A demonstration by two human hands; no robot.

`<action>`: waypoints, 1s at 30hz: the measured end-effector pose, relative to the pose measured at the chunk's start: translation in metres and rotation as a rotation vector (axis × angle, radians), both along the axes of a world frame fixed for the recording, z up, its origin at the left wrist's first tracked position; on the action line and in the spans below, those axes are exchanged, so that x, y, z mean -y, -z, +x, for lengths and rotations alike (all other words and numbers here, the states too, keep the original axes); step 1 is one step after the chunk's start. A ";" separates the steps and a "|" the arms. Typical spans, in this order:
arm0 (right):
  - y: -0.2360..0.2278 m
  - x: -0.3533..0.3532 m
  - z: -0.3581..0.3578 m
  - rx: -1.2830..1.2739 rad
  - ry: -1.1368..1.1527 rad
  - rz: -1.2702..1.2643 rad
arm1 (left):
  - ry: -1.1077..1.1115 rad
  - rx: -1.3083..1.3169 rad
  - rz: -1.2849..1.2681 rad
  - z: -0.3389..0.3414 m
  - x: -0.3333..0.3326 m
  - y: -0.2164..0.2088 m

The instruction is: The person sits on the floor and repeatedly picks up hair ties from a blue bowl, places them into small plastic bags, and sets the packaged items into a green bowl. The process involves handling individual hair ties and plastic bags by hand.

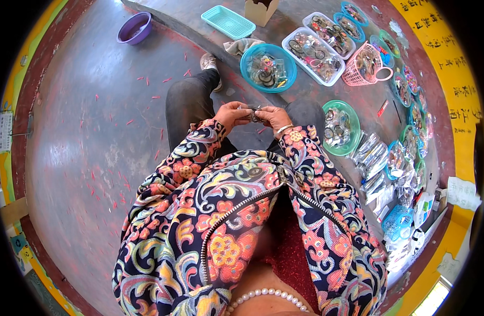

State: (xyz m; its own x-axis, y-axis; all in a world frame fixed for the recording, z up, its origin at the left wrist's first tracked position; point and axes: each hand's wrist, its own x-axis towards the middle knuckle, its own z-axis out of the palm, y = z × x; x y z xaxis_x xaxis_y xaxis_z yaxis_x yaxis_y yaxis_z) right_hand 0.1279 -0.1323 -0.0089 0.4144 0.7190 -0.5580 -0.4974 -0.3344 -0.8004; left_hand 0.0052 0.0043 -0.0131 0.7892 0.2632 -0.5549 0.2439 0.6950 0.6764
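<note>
My left hand [232,115] and my right hand [275,117] meet in front of me, above my knees. Both are closed, fingertips pinched on a small dark object [257,114] between them. It looks thin and partly shiny, but the fingers cover much of it and its kind is too small to make out. Just beyond the hands stands a blue round basin [288,75] with dark rings and small clear packets in it. To the right of my knee is a green bowl [351,145] full of small round, silvery packaged pieces.
Two white trays [326,82] of small accessories and a pink basket [352,79] stand at the back right. A turquoise tray [229,23], a cardboard box [260,13] and a purple basin [142,34] lie farther off. Silvery packets [372,155] are piled at right. Red scraps dot the floor.
</note>
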 end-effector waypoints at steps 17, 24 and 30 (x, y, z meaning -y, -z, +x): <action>-0.001 0.006 0.008 0.173 -0.009 -0.018 | -0.041 0.049 0.028 0.005 0.004 -0.007; -0.019 0.009 0.011 0.246 -0.054 -0.024 | -0.061 0.000 0.064 0.004 0.000 -0.004; -0.069 0.052 0.050 0.262 0.260 0.106 | -0.038 -0.017 0.056 0.004 -0.001 -0.009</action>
State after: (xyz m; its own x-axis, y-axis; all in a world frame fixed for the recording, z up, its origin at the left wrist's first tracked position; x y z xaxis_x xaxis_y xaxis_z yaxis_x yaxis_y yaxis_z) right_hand 0.1778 -0.1840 0.0601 0.7095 0.6189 -0.3369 -0.3287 -0.1321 -0.9351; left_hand 0.0096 0.0054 -0.0044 0.7686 0.3240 -0.5515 0.2296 0.6650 0.7107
